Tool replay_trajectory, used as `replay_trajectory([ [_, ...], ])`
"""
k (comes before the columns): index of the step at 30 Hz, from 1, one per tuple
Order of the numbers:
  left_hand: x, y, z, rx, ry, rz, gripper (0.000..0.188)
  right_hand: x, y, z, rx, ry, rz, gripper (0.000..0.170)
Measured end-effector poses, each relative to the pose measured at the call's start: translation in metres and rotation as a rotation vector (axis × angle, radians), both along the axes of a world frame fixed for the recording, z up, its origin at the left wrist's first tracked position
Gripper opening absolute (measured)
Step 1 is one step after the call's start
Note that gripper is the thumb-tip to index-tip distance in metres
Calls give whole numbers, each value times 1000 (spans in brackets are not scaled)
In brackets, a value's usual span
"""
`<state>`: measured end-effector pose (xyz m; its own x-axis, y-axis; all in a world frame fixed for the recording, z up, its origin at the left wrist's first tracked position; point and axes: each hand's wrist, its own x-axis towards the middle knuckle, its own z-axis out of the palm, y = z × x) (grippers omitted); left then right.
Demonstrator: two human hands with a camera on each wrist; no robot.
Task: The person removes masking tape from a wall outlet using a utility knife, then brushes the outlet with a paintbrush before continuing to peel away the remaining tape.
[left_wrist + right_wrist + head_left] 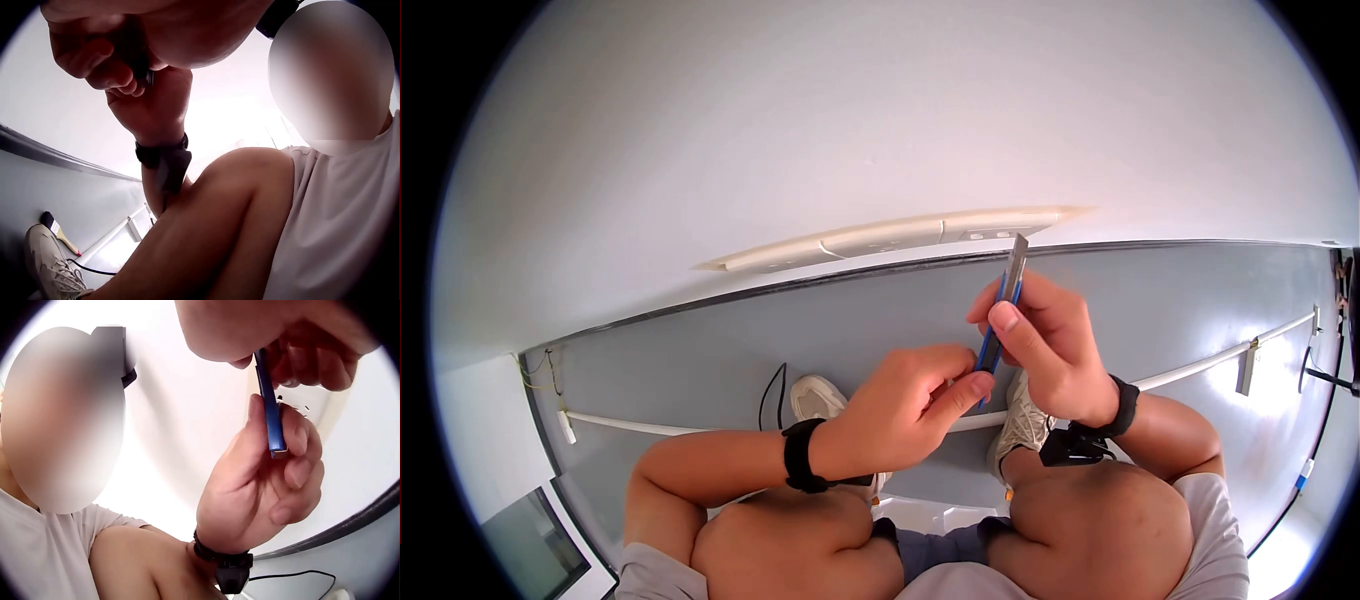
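A blue utility knife [990, 350] slants upward between both hands in the head view, its metal blade [1017, 257] extended past the top end. My left hand [900, 405] pinches the lower end between thumb and fingers. Higher up, my right hand [1055, 350] grips the body, thumb lying across it just below the blade. From the right wrist, the blue handle [272, 419] shows in profile, its end between the left thumb and forefinger. In the left wrist view the hands hide most of the knife.
A row of white socket plates [880, 237] with a cream border runs along the white wall [880, 120] in front. Below are the grey floor [700, 360], a white pipe [1200, 365] and a shoe [815, 397]. A paintbrush [60, 234] lies beside a shoe, near a black cable [90, 269].
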<state>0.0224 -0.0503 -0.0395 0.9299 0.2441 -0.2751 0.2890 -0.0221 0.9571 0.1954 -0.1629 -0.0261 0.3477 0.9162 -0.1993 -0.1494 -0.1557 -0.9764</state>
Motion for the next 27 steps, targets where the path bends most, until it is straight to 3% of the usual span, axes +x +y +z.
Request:
replay_trajectory([
  [5,0,4,5,11,18,-68,28,2,-1,-6,-6,-220,44,28],
  [8,4,7,10,26,21,29,26,4,1,-1,-33,-163,39,31],
  [10,10,5,10,-9,-23,265,34,-1,2,5,-92,-10,46,28],
  [11,13,5,9,-13,-23,265,34,-3,4,8,-96,-10,45,28],
  [13,20,7,9,-319,-38,256,40,-6,7,10,-97,53,41,25],
  [16,31,8,15,-508,-94,162,45,-7,10,6,-97,121,8,22],
  [22,40,6,8,-645,-87,116,49,-5,7,4,27,106,-3,19],
  [27,49,8,7,-651,-144,76,48,-5,7,16,-30,16,-29,18],
])
